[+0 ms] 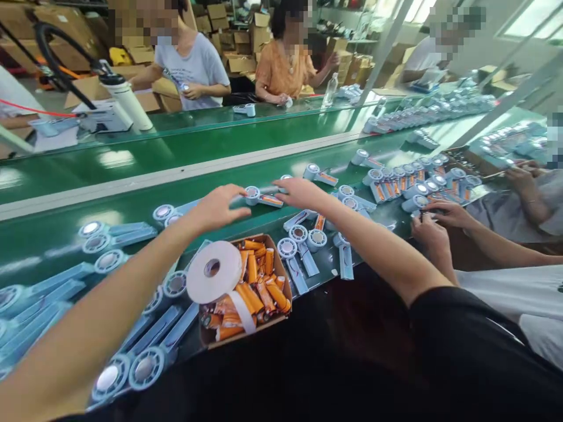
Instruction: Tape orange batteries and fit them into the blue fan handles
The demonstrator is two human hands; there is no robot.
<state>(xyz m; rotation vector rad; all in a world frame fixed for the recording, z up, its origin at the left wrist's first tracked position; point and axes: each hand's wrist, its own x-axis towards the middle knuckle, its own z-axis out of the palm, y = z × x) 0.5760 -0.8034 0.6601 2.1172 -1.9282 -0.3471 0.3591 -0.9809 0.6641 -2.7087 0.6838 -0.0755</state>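
Both my arms reach across the green conveyor line. My left hand (222,206) has its fingers spread and holds nothing, its fingertips close to the round head of a light-blue handheld fan part (252,196). An orange battery (270,201) lies in that part's handle. My right hand (299,193) is stretched out at the handle end, fingers extended, with no object visible in it; whether it touches the handle I cannot tell. Below my arms stands a cardboard box (288,313) of orange batteries (253,266), with a white roll of tape (197,272) on top.
Several light-blue fan parts (145,366) lie to the left and near the box. More with batteries (387,183) stand in rows at right, beside a co-worker's hands (433,225). Across the belt are other people, a bottle (329,91) and a white cylinder (127,99).
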